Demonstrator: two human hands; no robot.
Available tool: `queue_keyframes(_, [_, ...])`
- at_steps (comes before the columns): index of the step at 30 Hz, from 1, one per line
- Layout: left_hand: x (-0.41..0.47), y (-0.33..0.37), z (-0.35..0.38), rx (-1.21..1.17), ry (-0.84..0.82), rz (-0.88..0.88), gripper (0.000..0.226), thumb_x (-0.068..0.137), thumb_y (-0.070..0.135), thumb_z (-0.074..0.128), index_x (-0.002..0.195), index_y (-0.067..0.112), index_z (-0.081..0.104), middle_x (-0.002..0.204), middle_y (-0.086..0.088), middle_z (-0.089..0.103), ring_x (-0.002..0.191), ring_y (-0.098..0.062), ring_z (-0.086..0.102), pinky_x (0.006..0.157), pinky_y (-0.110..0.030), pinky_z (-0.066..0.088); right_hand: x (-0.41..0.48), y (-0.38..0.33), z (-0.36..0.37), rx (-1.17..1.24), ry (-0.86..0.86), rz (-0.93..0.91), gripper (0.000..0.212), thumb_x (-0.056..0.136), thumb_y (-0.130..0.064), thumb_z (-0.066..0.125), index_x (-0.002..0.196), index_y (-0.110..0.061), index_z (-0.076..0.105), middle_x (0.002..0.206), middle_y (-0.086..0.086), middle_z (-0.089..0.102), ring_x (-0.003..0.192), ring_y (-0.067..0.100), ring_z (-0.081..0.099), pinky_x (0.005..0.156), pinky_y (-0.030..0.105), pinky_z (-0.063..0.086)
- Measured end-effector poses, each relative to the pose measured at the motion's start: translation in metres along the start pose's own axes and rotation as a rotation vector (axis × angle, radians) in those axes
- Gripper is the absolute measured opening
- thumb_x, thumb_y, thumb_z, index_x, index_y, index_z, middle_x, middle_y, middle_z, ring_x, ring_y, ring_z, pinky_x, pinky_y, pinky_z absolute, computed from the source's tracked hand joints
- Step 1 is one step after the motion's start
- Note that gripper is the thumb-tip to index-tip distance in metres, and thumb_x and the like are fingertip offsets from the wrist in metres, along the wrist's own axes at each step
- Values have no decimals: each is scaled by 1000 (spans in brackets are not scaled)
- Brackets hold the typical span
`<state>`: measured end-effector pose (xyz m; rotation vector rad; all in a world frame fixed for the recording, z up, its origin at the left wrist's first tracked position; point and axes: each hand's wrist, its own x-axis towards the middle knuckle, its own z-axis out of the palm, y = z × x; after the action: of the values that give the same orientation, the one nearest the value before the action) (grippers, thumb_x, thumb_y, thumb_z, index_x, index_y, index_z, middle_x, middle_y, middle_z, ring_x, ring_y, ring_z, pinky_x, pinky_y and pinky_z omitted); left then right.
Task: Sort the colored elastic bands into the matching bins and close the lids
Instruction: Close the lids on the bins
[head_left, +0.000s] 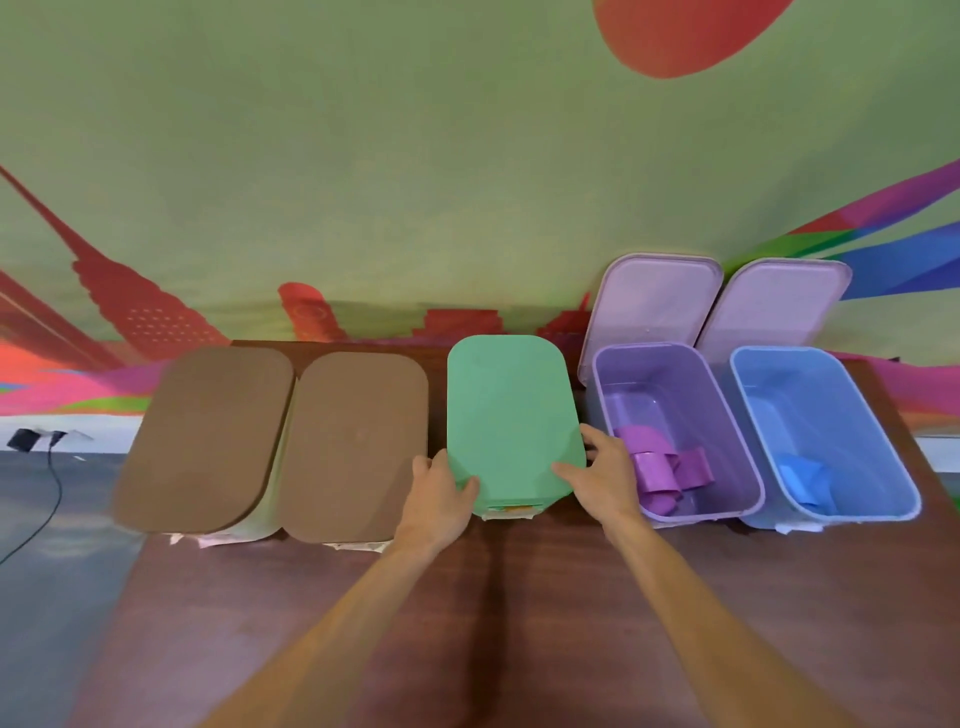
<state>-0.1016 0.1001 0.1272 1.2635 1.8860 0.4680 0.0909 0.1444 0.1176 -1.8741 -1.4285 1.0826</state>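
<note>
Both the left hand (441, 499) and the right hand (605, 478) are on the green lid (511, 410), which lies over the middle bin of a row and leaves only a thin strip of that bin showing at its near edge. The left hand grips the lid's corner at seven o'clock, thumb on top and the other fingers curled out of sight down the side. The right hand holds the corner at five o'clock, thumb flat on the top and fingers bent along the right edge. I cannot tell whether the lid is pressed fully home.

At three o'clock, just beside it, the purple bin (727, 415) stands open with purple bands (660, 467) heaped at its near end. Next along, the blue bin (878, 441) is open too, with blue bands (805, 475) inside. Behind each, at twelve o'clock, a lilac lid (654, 301) and a second lilac lid (774, 306) stand raised against the wall (415, 156).

At nine o'clock from the green lid lie a brown lid (353, 447) and a second brown lid (208, 436), both down. All rest on a dark wooden table (519, 597). A cable (52, 493) trails on the floor far left.
</note>
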Motion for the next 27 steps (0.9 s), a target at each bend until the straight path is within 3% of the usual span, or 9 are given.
queue_keyframes(3, [-1,-1,2,16,-7,-9,34,93,23,53,125,12,50,115,-6,49,110,-20,49,89,-25,40,-4,4,2,-10,-34,23,58,75,-7,74,129,-19,56,123,3,53,110,21,56,95,44,51])
queue_keyframes(6, [0,-4,3,-10,-1,-25,33,92,22,57,123,9,54,106,-2,45,98,-23,56,94,-37,49,-5,9,4,-20,-30,24,62,74,-8,74,132,-21,53,123,5,53,112,21,55,97,45,50])
queue_keyframes(9, [-1,-6,5,14,27,-21,31,93,22,58,120,8,54,111,-7,49,93,-16,49,91,-27,43,-6,12,5,-35,-41,27,64,74,-12,75,132,-25,51,121,3,56,109,21,58,95,46,51])
queue_keyframes(14, [-8,-1,7,29,74,-12,32,94,20,56,124,8,50,119,-10,52,111,-24,50,89,-30,39,-12,12,6,-75,-28,5,59,75,-14,74,129,-22,53,120,5,56,110,23,56,97,45,50])
queue_keyframes(18, [-10,-4,9,69,48,-10,31,93,17,57,122,6,52,118,-14,50,108,-32,54,93,-38,42,-21,11,6,-147,-36,-3,54,79,-11,69,129,-21,52,120,7,52,116,24,51,103,40,44])
queue_keyframes(21, [-8,-5,6,83,34,9,31,92,23,57,118,8,51,115,-13,53,101,-34,60,92,-44,47,-19,5,2,-229,-55,-30,48,81,-12,67,127,-16,54,119,9,56,115,24,50,99,36,43])
queue_keyframes(25, [-11,-2,-7,146,73,50,50,91,26,56,134,7,40,127,-14,52,120,-33,49,97,-43,42,-18,-9,-12,-332,-55,-84,40,81,-12,65,120,-10,57,119,10,61,116,26,52,95,37,45])
queue_keyframes(27, [-15,2,-15,151,109,89,48,92,26,54,135,9,40,129,-11,50,119,-30,49,98,-42,42,-20,-18,-25,-375,-46,-112,41,82,-13,65,122,-7,59,122,13,60,116,27,52,96,36,44])
